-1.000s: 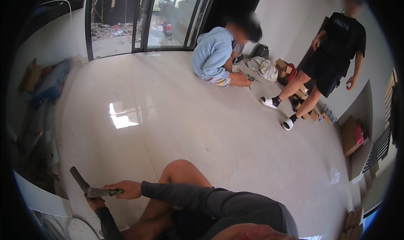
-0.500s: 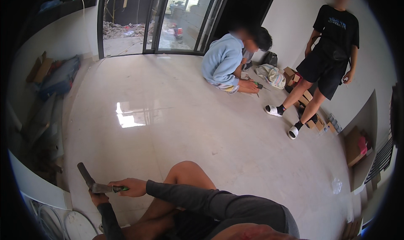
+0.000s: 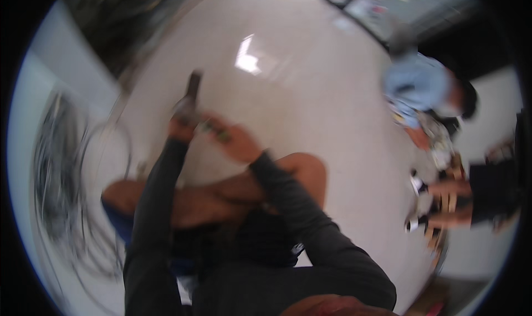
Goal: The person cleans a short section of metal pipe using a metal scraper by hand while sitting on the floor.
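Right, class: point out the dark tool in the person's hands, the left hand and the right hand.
dark tool (image 3: pixel 192 90), head view, on the blurred upper end of its long body.
left hand (image 3: pixel 180 129), head view, on the back of the hand.
right hand (image 3: pixel 238 143), head view, on the back of the hand.

No packages, labels, signs or screens discernible.

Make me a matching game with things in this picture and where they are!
Things:
1. dark tool
2. cables
3. person in a light blue top
4. bright glare on the floor

Places:
A. far right, crouched over
B. top middle
C. far left, in a tangle
D. in the left hand, above the knees

Pairs: 1-D, 2-C, 3-A, 4-B
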### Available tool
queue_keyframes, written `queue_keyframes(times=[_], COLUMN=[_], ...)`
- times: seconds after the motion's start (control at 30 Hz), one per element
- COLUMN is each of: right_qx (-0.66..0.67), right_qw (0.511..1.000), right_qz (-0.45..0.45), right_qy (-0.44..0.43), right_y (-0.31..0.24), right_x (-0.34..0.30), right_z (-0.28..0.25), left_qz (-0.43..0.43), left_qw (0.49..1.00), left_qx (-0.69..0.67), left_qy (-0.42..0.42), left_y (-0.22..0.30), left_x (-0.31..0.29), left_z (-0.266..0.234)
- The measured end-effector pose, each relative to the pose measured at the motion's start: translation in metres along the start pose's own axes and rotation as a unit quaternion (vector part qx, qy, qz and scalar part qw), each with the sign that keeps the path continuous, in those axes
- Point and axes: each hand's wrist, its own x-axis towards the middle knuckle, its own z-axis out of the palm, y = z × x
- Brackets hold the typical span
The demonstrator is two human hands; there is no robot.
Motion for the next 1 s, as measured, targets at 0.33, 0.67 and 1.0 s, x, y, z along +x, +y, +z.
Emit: queue_keyframes(times=[0.33, 0.67, 1.0], right_qx=[-0.017, -0.114, -0.256], right_qw=[0.990, 0.975, 0.965], right_qz=[-0.026, -0.176, -0.042], right_qy=[0.136, 0.068, 0.040], right_y=[-0.039, -0.014, -0.005], right_x=[0.036, 0.012, 0.005], right_z=[-0.029, -0.002, -0.047], left_qz=[-0.260, -0.245, -0.189], left_qw=[0.947, 0.966, 0.968], left_qx=[-0.101, 0.080, 0.145], left_qy=[0.159, 0.037, -0.080], left_y=[0.118, 0.079, 0.123], left_x=[0.056, 0.018, 0.021], left_z=[-0.029, 0.006, 0.071])
